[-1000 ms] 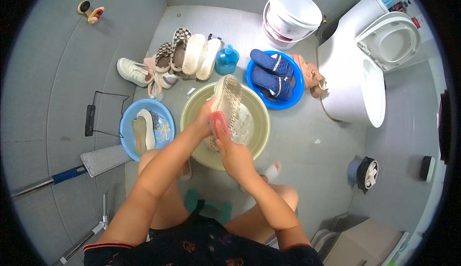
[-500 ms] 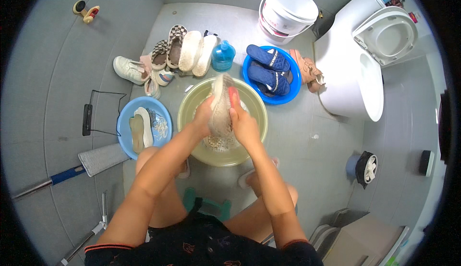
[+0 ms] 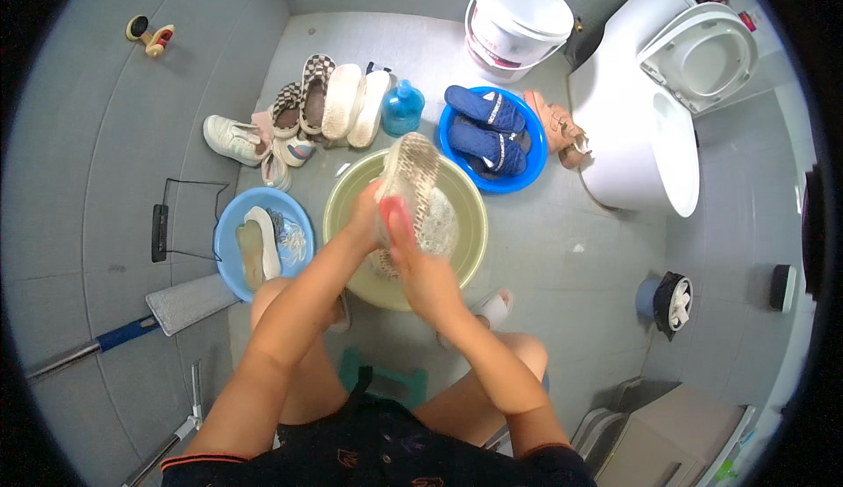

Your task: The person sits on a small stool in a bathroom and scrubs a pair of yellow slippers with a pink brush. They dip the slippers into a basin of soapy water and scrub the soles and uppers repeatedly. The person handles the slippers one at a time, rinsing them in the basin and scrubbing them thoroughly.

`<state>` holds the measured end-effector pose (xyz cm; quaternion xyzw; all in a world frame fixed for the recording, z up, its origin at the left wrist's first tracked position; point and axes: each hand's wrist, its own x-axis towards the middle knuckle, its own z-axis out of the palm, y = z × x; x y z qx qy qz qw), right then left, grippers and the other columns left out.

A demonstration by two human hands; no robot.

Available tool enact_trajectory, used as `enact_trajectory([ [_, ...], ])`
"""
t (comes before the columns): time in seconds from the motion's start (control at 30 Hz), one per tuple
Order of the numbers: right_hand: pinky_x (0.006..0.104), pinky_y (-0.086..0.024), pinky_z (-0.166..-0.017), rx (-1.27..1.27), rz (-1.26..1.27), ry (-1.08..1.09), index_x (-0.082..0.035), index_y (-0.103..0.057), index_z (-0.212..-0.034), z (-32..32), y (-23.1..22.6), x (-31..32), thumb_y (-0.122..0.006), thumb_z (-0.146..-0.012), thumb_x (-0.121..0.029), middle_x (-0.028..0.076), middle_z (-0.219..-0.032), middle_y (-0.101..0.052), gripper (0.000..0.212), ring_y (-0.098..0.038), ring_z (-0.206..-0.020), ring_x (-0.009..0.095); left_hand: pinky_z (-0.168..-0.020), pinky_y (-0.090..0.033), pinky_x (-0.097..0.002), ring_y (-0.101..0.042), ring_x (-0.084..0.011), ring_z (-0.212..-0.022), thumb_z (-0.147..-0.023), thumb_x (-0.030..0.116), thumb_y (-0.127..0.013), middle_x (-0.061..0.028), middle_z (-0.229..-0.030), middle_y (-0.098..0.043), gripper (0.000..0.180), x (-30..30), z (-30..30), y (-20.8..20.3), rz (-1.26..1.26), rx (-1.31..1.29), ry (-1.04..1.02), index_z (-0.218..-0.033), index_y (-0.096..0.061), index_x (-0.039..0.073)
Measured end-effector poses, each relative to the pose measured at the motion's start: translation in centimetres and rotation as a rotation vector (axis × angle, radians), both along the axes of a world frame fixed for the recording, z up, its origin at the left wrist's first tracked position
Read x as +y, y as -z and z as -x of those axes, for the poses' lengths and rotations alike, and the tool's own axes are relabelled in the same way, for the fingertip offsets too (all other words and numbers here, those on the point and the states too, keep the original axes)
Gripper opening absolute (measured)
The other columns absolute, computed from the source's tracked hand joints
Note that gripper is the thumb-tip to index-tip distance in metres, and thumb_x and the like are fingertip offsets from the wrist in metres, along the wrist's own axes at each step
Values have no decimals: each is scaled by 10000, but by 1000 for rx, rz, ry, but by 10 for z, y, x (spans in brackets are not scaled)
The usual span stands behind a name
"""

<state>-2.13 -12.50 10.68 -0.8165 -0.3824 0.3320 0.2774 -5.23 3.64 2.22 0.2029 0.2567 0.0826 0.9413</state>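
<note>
Over a yellow-green basin (image 3: 479,254), my left hand (image 3: 363,215) grips a pale shoe (image 3: 411,162) by its side, toe pointing away and the patterned sole turned to the right. My right hand (image 3: 428,281) is closed on a pinkish-red scrubbing brush (image 3: 398,221), which lies against the near part of the shoe and is blurred by motion. White suds (image 3: 441,223) show inside the basin. Beneath my hands, part of a second pale, patterned thing is visible in the basin, mostly hidden.
Left stands a light blue basin (image 3: 226,263) with insoles and laces. Beyond are several shoes (image 3: 342,105), a blue bottle (image 3: 403,111), a blue basin (image 3: 457,166) with navy slippers (image 3: 492,149), a white bucket (image 3: 518,26) and a toilet (image 3: 615,136). A flat mop (image 3: 184,303) leans left.
My right hand and the brush have moved left and nearer to me, along the shoe. The shoe has turned so more of its sole shows. The view has shifted slightly.
</note>
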Motion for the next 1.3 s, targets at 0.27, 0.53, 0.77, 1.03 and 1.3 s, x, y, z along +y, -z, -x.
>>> enact_trajectory([
  [0.27,488,-482,-823,53,-62,139,-279,-331,-1478,-32,7,21,-496,-962,-218,278,-1035,-616,545,-613,-943,453,-840,-515,-396,-634,-251,-901,-996,342,-292,-112,-1024,-648,440,-10,-11,-8,48,89,-104,-1174,-573,53],
  [0.53,466,-462,-868,37,-46,190,-271,-285,-1496,-57,12,11,-479,-974,-214,241,-1177,-560,560,-594,-1002,438,-826,-528,-400,-643,-262,-921,-982,325,-307,-127,-1050,-648,433,-5,-18,-25,58,-12,-208,-1148,-578,30],
  [0.77,513,-491,-758,-7,-189,101,-281,-273,-1497,-29,13,-16,-459,-980,-239,273,-978,-623,551,-621,-863,459,-894,-506,-410,-640,-269,-976,-983,312,-318,-124,-1086,-649,420,1,-11,-12,118,-75,-137,-1157,-579,33],
  [1.03,372,-378,-1051,135,-142,93,-217,-282,-1502,-25,0,-4,-478,-978,-142,139,-1471,-408,565,-441,-1320,321,-910,-501,-425,-635,-275,-1003,-981,351,-310,-132,-1113,-646,468,3,-9,-20,80,-121,-121,-1202,-568,29],
  [1.3,380,-402,-998,159,-138,219,-201,-318,-1488,-65,5,19,-473,-975,-158,175,-1389,-453,538,-461,-1259,330,-939,-504,-413,-630,-269,-1048,-994,254,-320,-153,-1181,-622,423,-10,-8,-29,57,-124,-74,-1272,-521,7],
])
